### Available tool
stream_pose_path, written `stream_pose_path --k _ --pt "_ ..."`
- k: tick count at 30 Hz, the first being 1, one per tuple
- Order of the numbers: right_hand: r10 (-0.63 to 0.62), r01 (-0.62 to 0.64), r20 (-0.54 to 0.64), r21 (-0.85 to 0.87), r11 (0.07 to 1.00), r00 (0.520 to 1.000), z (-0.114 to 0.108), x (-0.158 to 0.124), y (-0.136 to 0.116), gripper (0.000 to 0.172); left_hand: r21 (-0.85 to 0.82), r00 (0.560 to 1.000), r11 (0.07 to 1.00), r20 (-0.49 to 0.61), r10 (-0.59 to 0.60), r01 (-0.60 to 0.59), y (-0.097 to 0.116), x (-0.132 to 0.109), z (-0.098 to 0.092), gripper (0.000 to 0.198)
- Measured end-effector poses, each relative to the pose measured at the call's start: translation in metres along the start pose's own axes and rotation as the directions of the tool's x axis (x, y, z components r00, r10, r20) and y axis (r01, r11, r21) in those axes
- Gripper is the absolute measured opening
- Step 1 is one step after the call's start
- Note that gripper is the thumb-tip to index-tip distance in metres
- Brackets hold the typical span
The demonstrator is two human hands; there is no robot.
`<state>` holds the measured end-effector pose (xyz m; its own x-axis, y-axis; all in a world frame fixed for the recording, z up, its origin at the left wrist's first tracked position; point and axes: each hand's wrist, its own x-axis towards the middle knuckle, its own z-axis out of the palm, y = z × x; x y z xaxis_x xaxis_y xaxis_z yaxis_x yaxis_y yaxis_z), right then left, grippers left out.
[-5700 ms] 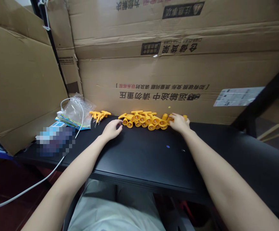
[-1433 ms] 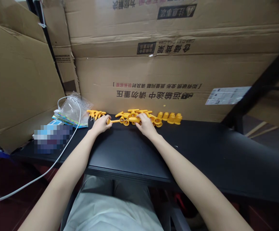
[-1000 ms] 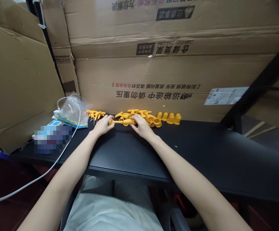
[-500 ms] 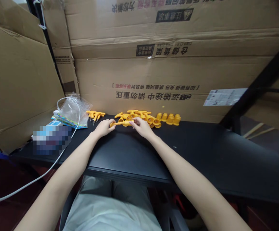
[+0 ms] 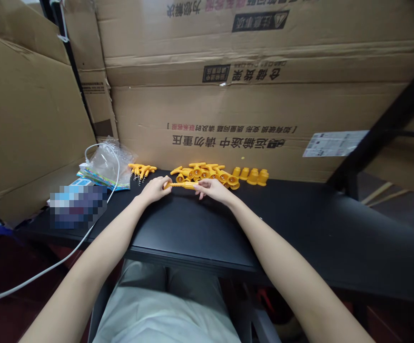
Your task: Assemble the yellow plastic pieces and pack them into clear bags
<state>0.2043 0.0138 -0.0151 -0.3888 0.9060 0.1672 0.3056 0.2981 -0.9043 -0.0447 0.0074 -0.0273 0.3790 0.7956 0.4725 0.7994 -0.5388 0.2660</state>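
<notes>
A yellow corkscrew (image 5: 188, 185) lies stretched sideways between my hands, just above the black tabletop. My left hand (image 5: 155, 189) is closed round its left, handle end. At the wider right end, my right hand (image 5: 212, 189) pinches with thumb and fingers and covers the tip. Right behind them sits a pile of yellow corkscrews with T-handles and hollow bell-shaped parts (image 5: 214, 176). Left of the pile is a cluster of yellow T-handles with metal spirals (image 5: 142, 171). Several yellow cups (image 5: 252, 176) stand to the right of the pile.
A tall cardboard sheet (image 5: 207, 109) backs the black table (image 5: 200, 228). On the left are a clear plastic bag (image 5: 103, 162), a blurred-out object (image 5: 76, 205) and a white cable (image 5: 60, 262) hanging over the edge. A black post (image 5: 381, 105) slants at the right.
My right hand has turned a little on the corkscrew, and its lower fingers now show beneath. The left hand stays in place; the piles have not moved.
</notes>
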Motion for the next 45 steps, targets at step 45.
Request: stream_pose_path --k 45 --pt "0.122 -0.118 -0.016 0.152 0.981 0.992 -0.003 -0.006 -0.017 0.049 -0.01 0.981 1.0 -0.191 -0.021 0.019 0.011 0.003 -0.006 0.023"
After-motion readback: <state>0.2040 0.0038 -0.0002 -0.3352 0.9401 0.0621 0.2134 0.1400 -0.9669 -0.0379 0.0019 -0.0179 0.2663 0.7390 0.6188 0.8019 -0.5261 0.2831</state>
